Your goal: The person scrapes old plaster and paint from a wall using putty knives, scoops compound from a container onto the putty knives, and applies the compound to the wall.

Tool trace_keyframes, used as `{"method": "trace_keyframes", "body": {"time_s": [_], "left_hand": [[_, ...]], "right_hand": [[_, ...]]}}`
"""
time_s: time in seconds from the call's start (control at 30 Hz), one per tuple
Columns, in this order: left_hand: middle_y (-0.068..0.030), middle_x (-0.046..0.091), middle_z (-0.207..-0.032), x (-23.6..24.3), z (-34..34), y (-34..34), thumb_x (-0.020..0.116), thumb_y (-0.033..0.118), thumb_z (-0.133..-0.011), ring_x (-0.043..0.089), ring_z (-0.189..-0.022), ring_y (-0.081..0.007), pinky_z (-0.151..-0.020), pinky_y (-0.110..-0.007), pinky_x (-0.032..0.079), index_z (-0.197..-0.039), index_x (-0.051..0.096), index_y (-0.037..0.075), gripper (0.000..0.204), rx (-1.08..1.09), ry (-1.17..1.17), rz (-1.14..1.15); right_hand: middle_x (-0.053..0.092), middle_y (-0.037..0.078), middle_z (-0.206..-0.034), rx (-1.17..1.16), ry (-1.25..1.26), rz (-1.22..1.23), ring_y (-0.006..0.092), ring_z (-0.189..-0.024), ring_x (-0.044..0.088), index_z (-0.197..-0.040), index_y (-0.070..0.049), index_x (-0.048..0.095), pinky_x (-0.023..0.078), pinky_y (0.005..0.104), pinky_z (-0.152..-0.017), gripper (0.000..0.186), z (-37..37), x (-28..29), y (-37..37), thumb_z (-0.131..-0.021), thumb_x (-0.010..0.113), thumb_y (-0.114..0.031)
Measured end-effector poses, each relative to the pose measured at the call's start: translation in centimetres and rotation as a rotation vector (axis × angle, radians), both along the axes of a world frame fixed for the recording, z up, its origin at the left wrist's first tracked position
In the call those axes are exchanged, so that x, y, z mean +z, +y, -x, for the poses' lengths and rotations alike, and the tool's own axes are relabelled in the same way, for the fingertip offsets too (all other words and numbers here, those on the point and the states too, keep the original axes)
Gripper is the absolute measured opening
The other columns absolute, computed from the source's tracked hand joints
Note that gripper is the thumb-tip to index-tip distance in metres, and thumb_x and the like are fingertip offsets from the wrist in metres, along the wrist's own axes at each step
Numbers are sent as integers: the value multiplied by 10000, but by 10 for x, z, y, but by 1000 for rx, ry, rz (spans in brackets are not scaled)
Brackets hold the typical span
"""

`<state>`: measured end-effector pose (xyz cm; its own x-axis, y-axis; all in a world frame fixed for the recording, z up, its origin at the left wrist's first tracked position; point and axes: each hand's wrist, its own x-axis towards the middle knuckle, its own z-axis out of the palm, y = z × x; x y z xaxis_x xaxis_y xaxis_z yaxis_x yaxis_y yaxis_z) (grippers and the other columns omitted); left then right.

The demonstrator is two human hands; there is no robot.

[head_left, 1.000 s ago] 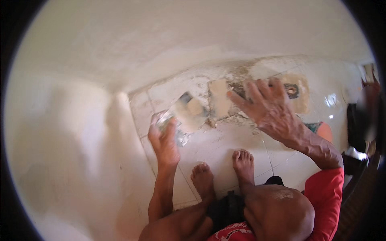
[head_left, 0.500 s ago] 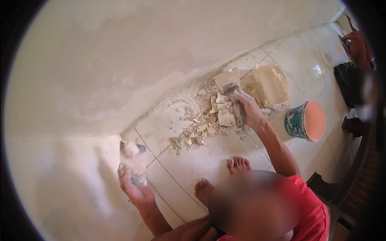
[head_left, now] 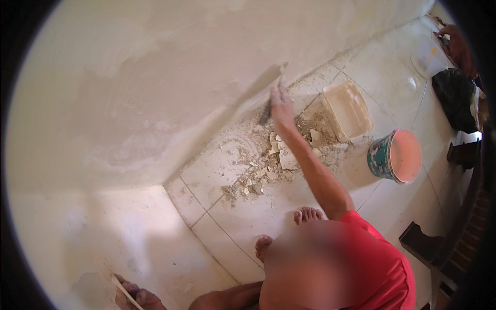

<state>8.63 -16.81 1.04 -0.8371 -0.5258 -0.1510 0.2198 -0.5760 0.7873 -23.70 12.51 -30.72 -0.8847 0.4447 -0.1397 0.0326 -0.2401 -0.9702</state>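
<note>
My right hand point(head_left: 282, 109) is closed around the dark handle of a putty knife point(head_left: 266, 111). Its narrow blade, seen nearly edge-on, is at the foot of the pale plastered wall point(head_left: 155, 93). At the lower left edge, my left hand point(head_left: 147, 298) is partly cut off. Its dark fingers close on a thin, pale flat tool point(head_left: 124, 287), seen edge-on beside the side wall; it looks like a second putty knife. Broken plaster pieces point(head_left: 271, 175) lie on the tiles below my right forearm.
A rectangular tub point(head_left: 364, 123) smeared with pale compound stands right of the debris. Nearer is a green bucket point(head_left: 381, 156) with a pinkish inside. Farther right are a translucent container point(head_left: 429, 57), a black bag point(head_left: 454, 98) and dark wooden furniture point(head_left: 421, 242). My bare feet point(head_left: 308, 215) rest on the tiles.
My right hand has moved up and left with its putty knife, from above the debris to the wall's foot. My left hand has dropped from the wall corner to the lower left edge.
</note>
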Motion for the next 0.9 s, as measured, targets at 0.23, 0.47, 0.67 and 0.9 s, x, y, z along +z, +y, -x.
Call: {"method": "trace_keyframes", "body": {"time_s": [0.23,0.47,0.67,0.9], "left_hand": [[-135,582,-1154,0,-33,5,509,30,-949,555,-920,-220,-665,-271,468,-1302,471,-43,362,191,-251,810],[-133,603,-1122,9,-19,47,465,111,-998,598,-941,-192,-646,-271,451,-1346,417,-31,379,-5,61,-196],[-140,616,-1109,6,-25,31,461,111,-997,604,-906,-175,-637,-251,447,-1347,419,-48,387,1,-6,54],[-140,611,-1151,-11,-37,15,488,59,-972,600,-919,-169,-644,-250,460,-1330,439,-54,379,163,-163,551]], "right_hand": [[547,59,-824,25,99,-381,126,-587,463,-1549,-61,80,465,253,-532,693,-25,-2,-85,-1020,419,-354],[525,-4,-762,84,4,148,85,-597,444,-1486,-23,324,425,208,-520,628,-21,3,16,-985,482,-368],[452,-2,-755,86,-48,120,116,-672,464,-1257,-3,573,430,302,-545,461,-10,25,10,-970,513,-358],[480,15,-788,286,154,-412,141,-723,489,-1478,-12,351,456,310,-581,666,-50,27,-29,-964,511,-403]]}}
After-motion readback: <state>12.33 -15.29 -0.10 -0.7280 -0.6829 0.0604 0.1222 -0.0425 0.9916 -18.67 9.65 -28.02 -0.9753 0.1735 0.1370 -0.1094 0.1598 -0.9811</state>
